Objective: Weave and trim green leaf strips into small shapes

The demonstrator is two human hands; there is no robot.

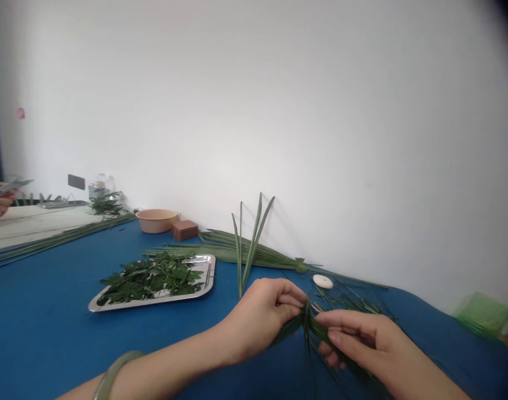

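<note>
Forearms angle inward, left hand (pixel 262 316) and right hand (pixel 362 340) meeting fingertip to fingertip, fingers pinched

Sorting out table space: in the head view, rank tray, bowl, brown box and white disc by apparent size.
1. tray
2. bowl
3. brown box and white disc look alike; the disc lies nearer the camera, so they stay unranked.

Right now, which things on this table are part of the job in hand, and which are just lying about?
In hand:
- leaf strips, pinched between left hand and right hand
- upright blades rising at the left hand

Lying about:
- steel tray of cut leaves
- pink bowl
- brown box
- white disc
- long-leaf bundle
</note>
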